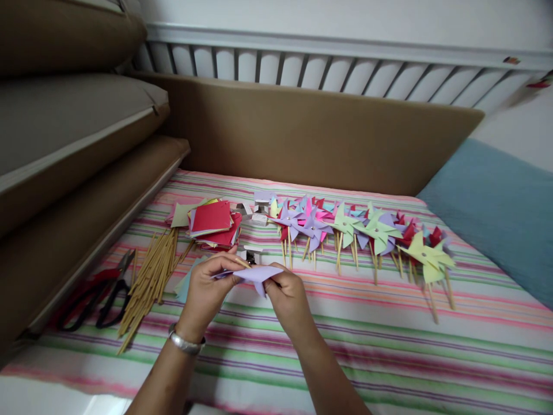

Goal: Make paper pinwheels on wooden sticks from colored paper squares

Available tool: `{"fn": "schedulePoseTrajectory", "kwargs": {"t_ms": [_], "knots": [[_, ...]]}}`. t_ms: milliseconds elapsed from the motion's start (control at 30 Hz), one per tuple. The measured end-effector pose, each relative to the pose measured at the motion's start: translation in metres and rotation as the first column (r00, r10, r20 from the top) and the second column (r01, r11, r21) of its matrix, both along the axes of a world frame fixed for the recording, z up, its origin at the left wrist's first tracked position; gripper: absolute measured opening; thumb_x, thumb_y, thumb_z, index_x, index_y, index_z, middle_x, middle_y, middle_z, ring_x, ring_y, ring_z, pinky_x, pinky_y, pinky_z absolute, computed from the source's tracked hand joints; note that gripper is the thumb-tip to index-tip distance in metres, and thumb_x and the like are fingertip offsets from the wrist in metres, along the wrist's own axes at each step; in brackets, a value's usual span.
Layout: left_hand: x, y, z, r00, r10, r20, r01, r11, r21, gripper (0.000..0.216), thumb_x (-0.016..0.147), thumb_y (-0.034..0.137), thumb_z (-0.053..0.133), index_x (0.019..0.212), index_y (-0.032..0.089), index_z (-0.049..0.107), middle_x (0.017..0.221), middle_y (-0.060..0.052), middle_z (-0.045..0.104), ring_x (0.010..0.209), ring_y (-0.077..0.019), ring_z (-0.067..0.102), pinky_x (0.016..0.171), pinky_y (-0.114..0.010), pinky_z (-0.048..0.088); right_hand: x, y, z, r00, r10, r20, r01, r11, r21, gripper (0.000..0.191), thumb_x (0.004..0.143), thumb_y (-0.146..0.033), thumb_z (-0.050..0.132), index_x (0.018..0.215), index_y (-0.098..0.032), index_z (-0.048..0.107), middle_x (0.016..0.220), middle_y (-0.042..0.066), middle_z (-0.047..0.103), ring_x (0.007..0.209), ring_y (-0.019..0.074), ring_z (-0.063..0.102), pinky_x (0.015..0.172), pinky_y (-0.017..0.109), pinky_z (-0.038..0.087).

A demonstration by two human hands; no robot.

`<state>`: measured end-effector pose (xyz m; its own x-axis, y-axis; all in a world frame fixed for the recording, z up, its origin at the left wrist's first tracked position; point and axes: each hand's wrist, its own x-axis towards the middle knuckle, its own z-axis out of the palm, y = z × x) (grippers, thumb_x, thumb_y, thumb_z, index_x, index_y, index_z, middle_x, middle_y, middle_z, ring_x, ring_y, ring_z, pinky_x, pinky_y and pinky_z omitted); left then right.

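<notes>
Paper (259, 273) spans left grip (208, 283) to right grip (288, 293).

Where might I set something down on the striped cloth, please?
Bare cloth lies right of the right hand, below the pinwheels; a smaller patch separates the loose sticks and bracelet. It is crowded among the pinwheels and around the paper stack.

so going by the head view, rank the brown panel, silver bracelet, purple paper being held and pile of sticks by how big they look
Largest to smallest:
1. brown panel
2. pile of sticks
3. purple paper
4. silver bracelet
</notes>
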<state>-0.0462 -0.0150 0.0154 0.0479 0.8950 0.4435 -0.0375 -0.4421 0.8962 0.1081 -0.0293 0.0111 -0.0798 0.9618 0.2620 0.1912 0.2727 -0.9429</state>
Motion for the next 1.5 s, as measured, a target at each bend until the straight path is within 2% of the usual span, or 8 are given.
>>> {"fn": "schedulePoseTrajectory", "kwargs": {"t_ms": [433,633,833,1033,1133,1233,1367,1500], "knots": [[0.000,-0.001,0.001,1.000,0.008,0.010,-0.007,0.996,-0.086,0.008,0.069,0.015,0.071,0.065,0.021,0.068,0.075,-0.001,0.071,0.077,-0.0171,0.065,0.088,-0.038,0.045,-0.003,-0.001,0.001,0.999,-0.031,-0.010,0.032,0.997,0.072,0.024,0.076,-0.010,0.048,0.057,-0.019,0.060,0.060,-0.003,0.051,0.058,0.0108,0.050,0.055,0.021,0.038],[0.001,0.000,-0.003,0.994,-0.002,0.110,0.020,0.986,-0.163,0.009,0.067,0.012,0.070,0.065,0.020,0.067,0.075,-0.001,0.070,0.078,-0.0176,0.064,0.100,-0.043,0.037,-0.002,0.001,-0.001,0.999,-0.033,-0.011,0.033,0.997,0.065,0.023,0.075,-0.010,0.048,0.060,-0.019,0.063,0.063,-0.001,0.055,0.059,0.0113,0.052,0.056,0.022,0.040],[0.001,0.001,-0.004,0.993,0.010,0.117,0.011,0.984,-0.179,0.010,0.065,0.011,0.070,0.063,0.020,0.067,0.072,-0.001,0.070,0.075,-0.0171,0.064,0.104,-0.044,0.032,-0.003,-0.001,0.000,0.999,-0.045,0.000,0.045,0.997,0.066,0.023,0.076,-0.012,0.048,0.061,-0.019,0.064,0.064,0.000,0.057,0.059,0.0120,0.053,0.057,0.022,0.043],[0.002,0.001,-0.005,0.991,0.017,0.133,0.013,0.974,-0.224,0.008,0.063,0.012,0.072,0.062,0.019,0.067,0.072,-0.002,0.070,0.075,-0.0177,0.064,0.093,-0.040,0.041,-0.003,0.000,0.000,0.999,-0.042,0.009,0.042,0.998,0.051,0.024,0.076,-0.011,0.048,0.067,-0.019,0.068,0.066,0.001,0.060,0.062,0.0124,0.056,0.059,0.022,0.044],[0.001,0.002,-0.006,0.985,0.020,0.172,0.033,0.954,-0.299,0.008,0.062,0.015,0.073,0.061,0.016,0.065,0.071,-0.003,0.069,0.074,-0.0175,0.063,0.080,-0.034,0.046,0.000,0.002,-0.004,0.999,-0.028,0.045,0.028,1.000,-0.001,0.025,0.076,-0.013,0.048,0.082,-0.020,0.072,0.074,0.003,0.065,0.068,0.0144,0.058,0.064,0.024,0.046],[-0.001,0.006,-0.008,0.951,0.104,0.290,0.023,0.915,-0.404,0.014,0.060,0.017,0.075,0.067,0.016,0.063,0.071,-0.001,0.068,0.070,-0.0153,0.062,0.070,-0.029,0.047,0.006,0.005,-0.011,0.997,0.013,0.071,-0.002,0.989,-0.145,0.028,0.074,-0.015,0.051,0.093,-0.020,0.071,0.077,0.003,0.067,0.068,0.0154,0.059,0.063,0.026,0.046],[-0.007,0.010,-0.008,0.910,0.187,0.371,0.012,0.880,-0.474,0.034,0.056,0.017,0.077,0.087,0.014,0.062,0.082,-0.003,0.068,0.075,-0.0155,0.062,0.069,-0.027,0.046,0.012,0.009,-0.021,0.997,0.030,0.072,-0.007,0.953,-0.302,0.016,0.072,-0.021,0.058,0.081,-0.016,0.069,0.063,0.001,0.063,0.059,0.0151,0.058,0.058,0.026,0.046],[-0.012,0.012,-0.004,0.866,0.286,0.410,-0.028,0.847,-0.531,0.047,0.052,0.016,0.079,0.095,0.015,0.061,0.078,0.000,0.067,0.069,-0.0124,0.062,0.066,-0.024,0.045,0.013,0.011,-0.024,0.997,0.023,0.077,0.004,0.941,-0.338,0.012,0.070,-0.025,0.061,0.074,-0.016,0.067,0.062,0.001,0.064,0.058,0.0153,0.058,0.058,0.027,0.046]]}}
